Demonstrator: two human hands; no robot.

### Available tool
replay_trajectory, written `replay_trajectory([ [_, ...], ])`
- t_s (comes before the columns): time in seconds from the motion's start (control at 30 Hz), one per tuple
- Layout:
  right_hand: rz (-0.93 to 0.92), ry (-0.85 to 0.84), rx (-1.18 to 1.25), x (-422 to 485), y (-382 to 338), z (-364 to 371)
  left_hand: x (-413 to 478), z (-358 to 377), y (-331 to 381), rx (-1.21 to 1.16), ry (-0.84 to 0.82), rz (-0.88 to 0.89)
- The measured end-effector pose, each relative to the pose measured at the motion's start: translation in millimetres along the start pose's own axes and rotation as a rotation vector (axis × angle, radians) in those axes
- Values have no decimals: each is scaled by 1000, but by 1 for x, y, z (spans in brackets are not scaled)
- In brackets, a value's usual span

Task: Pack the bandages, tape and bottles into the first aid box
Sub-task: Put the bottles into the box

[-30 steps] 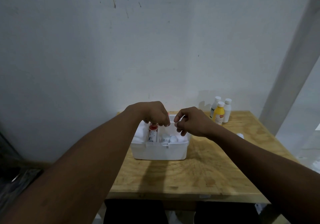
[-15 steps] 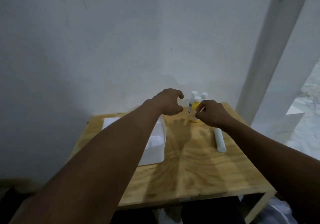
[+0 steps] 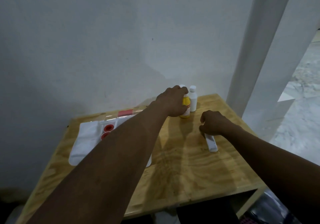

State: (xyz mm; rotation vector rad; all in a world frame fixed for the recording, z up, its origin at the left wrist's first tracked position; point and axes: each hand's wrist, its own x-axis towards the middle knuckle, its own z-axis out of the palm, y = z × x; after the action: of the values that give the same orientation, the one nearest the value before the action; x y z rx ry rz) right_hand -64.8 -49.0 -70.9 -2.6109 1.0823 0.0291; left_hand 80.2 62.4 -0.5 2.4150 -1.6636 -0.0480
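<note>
On the wooden table (image 3: 181, 168), your left hand (image 3: 173, 102) curls its fingers round the yellow bottle (image 3: 186, 108), just beside 1 white bottle (image 3: 193, 100); a careless lift could topple it. Your right hand (image 3: 214, 123) curls over the white roll (image 3: 211, 143), grip unclear. The first aid box (image 3: 83, 145) stands far left.

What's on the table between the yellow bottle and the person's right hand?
Nothing: the head view shows only bare wooden table between the yellow bottle and the right hand.

A plain pale wall (image 3: 103, 50) rises behind the plywood counter (image 3: 190, 175), whose grain shows clearly. A white post (image 3: 259, 50) stands at the right. Beyond it, a mottled pale floor (image 3: 304, 106) lies in brighter light.
</note>
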Motion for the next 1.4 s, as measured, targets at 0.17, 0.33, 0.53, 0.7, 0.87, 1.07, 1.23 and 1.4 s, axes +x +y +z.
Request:
replay_trajectory([
  [0.17,-30,3,26,-2,-8,0,4,-6,7,4,95,30],
  [0.33,-14,-70,15,-10,-12,-5,4,-6,19,61,118,-4],
  [0.53,-19,-92,73,-17,-13,-9,-2,-5,17,9,145,3],
  [0.7,-111,7,218,-32,-33,-32,-16,-31,-5,-65,175,-26],
  [0.87,-301,198,497,-51,-75,-56,-53,-87,-34,-81,198,-96],
  [1.07,-553,342,615,-79,-144,-64,-104,-131,-72,-159,234,-228],
  [1.23,-705,293,435,-100,-172,-48,-128,-134,-86,-235,195,-283],
  [1.4,-733,157,335,-108,-172,-29,-138,-121,-90,-315,18,-314],
])
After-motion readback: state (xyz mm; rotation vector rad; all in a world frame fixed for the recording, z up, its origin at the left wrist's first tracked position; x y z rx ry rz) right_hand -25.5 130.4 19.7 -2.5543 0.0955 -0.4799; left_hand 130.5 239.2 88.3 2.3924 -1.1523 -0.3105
